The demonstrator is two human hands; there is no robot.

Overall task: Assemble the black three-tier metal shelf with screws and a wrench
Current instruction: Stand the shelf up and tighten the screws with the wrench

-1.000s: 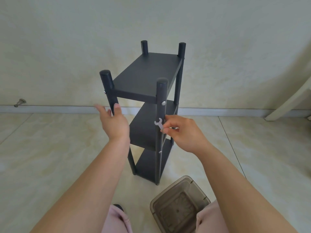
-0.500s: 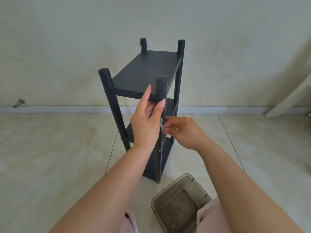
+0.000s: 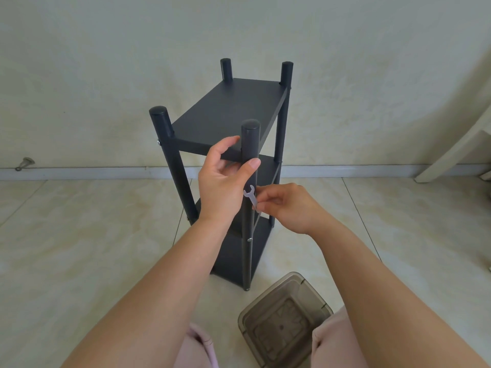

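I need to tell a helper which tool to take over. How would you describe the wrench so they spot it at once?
Start at the black shelf standing on the tiled floor, and follow its nearest post down to the two hands. The wrench is the small pale flat piece pinched by the right hand, its open jaw pointing up, the only light-coloured item against the dark post.

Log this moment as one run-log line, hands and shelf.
left hand: grips near right post | right hand: pinches wrench | shelf: upright on floor | bin: by knees
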